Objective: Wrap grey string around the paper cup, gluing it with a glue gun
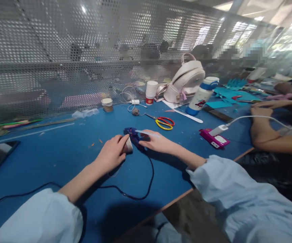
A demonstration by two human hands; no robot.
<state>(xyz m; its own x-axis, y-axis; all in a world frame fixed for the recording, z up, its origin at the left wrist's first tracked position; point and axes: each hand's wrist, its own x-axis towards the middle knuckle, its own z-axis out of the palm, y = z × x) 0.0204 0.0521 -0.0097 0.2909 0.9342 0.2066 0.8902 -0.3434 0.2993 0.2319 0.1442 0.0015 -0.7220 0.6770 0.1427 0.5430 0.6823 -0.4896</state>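
My left hand is closed around a small cup-like round piece with a pale, ridged side, tilted on its side just above the blue table. The fingers cover most of it. My right hand grips a dark blue glue gun, a translucent glue stick jutting from its back. The gun's front end is beside the piece in my left hand; whether they touch I cannot tell. A black cord trails from the gun in a loop across the table.
Yellow-and-red scissors, a wrapped cup, stacked paper cups, a white bottle and a backpack stand or lie beyond my hands. A magenta power strip is right, near another person's arm. A phone lies left.
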